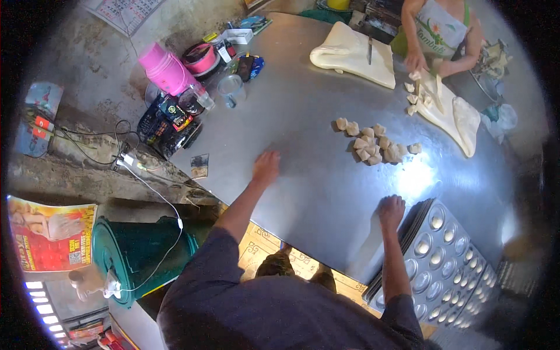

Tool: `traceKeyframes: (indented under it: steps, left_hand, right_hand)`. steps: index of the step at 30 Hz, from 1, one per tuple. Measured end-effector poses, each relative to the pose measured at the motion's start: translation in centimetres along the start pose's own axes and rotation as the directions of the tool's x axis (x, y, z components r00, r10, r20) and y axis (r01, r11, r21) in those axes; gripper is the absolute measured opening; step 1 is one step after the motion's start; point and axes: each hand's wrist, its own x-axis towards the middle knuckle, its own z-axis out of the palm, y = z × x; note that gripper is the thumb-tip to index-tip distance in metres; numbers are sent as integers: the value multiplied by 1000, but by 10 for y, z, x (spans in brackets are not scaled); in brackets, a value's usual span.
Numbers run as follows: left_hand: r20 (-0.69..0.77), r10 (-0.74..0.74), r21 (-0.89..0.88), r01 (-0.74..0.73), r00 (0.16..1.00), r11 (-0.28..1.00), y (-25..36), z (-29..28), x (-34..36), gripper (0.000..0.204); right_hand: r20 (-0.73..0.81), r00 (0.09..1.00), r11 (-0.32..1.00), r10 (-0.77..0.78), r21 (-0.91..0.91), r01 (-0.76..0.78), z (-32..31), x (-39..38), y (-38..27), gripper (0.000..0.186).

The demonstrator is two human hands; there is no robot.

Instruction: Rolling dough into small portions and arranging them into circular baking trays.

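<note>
My left hand [266, 167] is palm down on the steel table [303, 204], fingers curled and closed; anything under them is hidden. My right hand [392, 210], also closed with fingers bent, is on the tabletop just left of the stacked moulded trays [443, 262], and what it may hold is out of sight. Several cut dough pieces [367, 149] lie in a loose group beyond my hands. The top tray has pale dough balls in some of its round hollows.
A co-worker in an apron [437, 32] handles a dough slab [443, 111] at the far right. Another folded slab [350, 52] bears a blade. Pink buckets [163, 67] and small items crowd the left edge. A green bin [140, 256] and white cord stand lower left.
</note>
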Motion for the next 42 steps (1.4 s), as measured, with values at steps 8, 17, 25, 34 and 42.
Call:
traceKeyframes:
  steps: [8,17,25,34,42]
  left_hand:
    - [67,171,-18,-170,983,985,98,13,-39,20]
    - [-38,53,61,-50,998,997,10,0,-86,25]
    - [387,417,-132,-398,822,908,108,-15,11,26]
    - [82,260,1,-261,962,965,99,2,-124,25]
    - [250,312,-242,-252,917,937,75,3,-27,21]
  right_hand:
    - [-42,987,967,-152,199,158,14,-22,-84,10]
    - [45,997,998,-63,24,62,7,-72,-17,12]
    - [76,935,934,-348,118,338,18,-11,-68,21]
    - [116,993,985,7,169,-27,9,-125,-86,18]
    - [203,933,949,-298,173,266,10,-39,-58,31]
